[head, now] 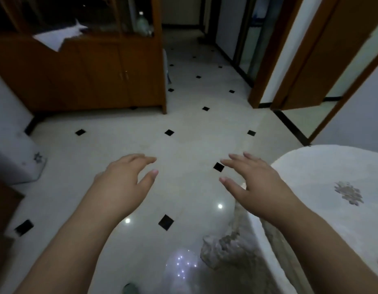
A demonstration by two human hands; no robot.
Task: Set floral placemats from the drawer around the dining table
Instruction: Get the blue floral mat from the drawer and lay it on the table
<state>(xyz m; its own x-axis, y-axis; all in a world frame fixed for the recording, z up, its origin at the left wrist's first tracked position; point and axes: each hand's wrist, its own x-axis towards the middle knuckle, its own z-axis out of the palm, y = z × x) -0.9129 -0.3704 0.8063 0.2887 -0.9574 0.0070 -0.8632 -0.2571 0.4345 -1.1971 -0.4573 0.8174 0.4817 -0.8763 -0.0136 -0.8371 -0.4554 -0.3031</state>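
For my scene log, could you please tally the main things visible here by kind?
Hands: 2, left hand and right hand, both empty
Table with white cloth: 1
Wooden cabinet: 1
Wooden doors: 1 plainly seen
Floral placemats: 0 in view
Total: 5

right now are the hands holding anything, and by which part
Nothing is held. The left hand and right hand are both empty, fingers spread loosely over the floor.
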